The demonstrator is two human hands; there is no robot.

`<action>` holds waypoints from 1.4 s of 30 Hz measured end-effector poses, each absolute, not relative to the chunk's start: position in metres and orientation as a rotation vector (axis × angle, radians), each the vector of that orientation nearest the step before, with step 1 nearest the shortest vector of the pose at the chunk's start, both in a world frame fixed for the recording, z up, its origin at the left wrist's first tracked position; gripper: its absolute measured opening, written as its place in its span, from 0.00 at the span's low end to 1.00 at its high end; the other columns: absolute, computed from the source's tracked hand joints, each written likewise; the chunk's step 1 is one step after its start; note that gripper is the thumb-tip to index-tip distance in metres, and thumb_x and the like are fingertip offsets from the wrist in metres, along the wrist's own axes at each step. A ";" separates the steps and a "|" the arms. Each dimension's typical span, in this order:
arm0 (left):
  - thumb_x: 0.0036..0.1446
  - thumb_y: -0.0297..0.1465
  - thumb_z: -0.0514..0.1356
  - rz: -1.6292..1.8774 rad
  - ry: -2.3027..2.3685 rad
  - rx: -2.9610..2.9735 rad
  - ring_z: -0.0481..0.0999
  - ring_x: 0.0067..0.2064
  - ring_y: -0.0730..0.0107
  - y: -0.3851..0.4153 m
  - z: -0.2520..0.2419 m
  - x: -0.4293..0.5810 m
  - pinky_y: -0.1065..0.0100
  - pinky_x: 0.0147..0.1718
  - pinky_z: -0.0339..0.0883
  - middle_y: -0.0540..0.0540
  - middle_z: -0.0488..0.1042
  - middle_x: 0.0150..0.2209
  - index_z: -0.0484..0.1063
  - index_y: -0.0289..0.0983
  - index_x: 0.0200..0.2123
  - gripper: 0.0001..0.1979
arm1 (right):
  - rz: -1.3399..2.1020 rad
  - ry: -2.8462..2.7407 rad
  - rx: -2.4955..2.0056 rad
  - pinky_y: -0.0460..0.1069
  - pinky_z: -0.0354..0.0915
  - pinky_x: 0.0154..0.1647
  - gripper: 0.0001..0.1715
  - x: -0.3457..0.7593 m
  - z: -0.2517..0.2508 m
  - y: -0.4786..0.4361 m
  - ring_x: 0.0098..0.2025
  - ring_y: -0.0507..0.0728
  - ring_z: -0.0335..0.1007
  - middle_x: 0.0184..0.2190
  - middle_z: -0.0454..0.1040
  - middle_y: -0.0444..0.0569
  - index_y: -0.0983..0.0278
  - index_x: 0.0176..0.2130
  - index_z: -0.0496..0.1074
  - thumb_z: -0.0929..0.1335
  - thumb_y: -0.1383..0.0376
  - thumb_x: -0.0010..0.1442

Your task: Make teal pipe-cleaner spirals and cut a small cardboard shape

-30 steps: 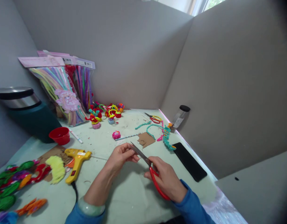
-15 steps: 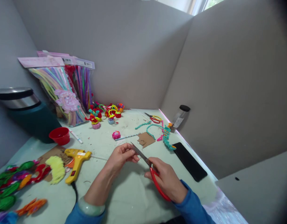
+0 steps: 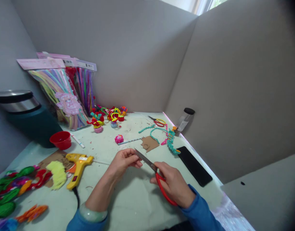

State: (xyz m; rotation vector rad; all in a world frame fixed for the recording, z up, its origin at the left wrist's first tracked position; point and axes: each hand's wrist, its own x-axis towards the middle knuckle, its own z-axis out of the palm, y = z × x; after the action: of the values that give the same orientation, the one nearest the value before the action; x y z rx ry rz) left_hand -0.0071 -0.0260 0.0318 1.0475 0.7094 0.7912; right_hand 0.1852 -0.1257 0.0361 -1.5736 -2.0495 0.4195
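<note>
My right hand (image 3: 172,183) is wrapped round the red handles of a pair of scissors (image 3: 145,159), whose blades look closed and point up and left. The scissor tips reach the fingers of my left hand (image 3: 125,160), which are pinched together. Whatever those fingers hold, if anything, is too small or hidden to make out. Beyond the hands lie a torn piece of brown cardboard (image 3: 150,143), a thin twisted stick (image 3: 130,141) and a small pink pipe-cleaner bundle (image 3: 118,139).
Left of my hands lies a yellow glue gun (image 3: 78,170) with a cord, near a red cup (image 3: 61,140) and a teal flask (image 3: 27,125). A black phone (image 3: 194,166) lies at right. Several pipe-cleaner figures (image 3: 98,122) stand at the back, beside pipe-cleaner packs (image 3: 63,93).
My right hand has shifted slightly right and down with the scissors. The left hand stays almost in place, still pinched.
</note>
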 end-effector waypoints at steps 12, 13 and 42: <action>0.44 0.33 0.65 0.724 0.719 1.144 0.75 0.25 0.71 -0.025 0.031 -0.009 0.70 0.28 0.68 0.47 0.74 0.25 0.71 0.32 0.29 0.11 | 0.364 -2.129 -1.595 0.46 0.59 0.31 0.13 0.193 0.041 -0.128 0.31 0.54 0.65 0.31 0.68 0.47 0.61 0.40 0.65 0.65 0.56 0.58; 0.44 0.33 0.65 0.715 0.724 1.149 0.75 0.25 0.71 -0.025 0.032 -0.009 0.70 0.28 0.68 0.47 0.74 0.25 0.71 0.32 0.29 0.11 | 0.364 -2.135 -1.599 0.46 0.59 0.31 0.13 0.193 0.041 -0.128 0.31 0.54 0.65 0.31 0.68 0.46 0.62 0.40 0.65 0.65 0.56 0.58; 0.44 0.24 0.65 0.842 0.892 0.834 0.79 0.32 0.62 -0.024 0.031 -0.005 0.69 0.29 0.72 0.37 0.77 0.33 0.71 0.29 0.38 0.14 | 0.830 -1.482 -1.166 0.57 0.61 0.50 0.30 0.203 0.034 -0.136 0.48 0.60 0.64 0.50 0.65 0.56 0.59 0.55 0.55 0.58 0.47 0.60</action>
State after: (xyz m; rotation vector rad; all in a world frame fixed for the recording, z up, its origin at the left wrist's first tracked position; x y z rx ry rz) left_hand -0.0048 -0.0237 0.0309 0.8343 0.8921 0.8420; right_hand 0.2030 -0.1360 0.0344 -1.1663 -1.4822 0.8299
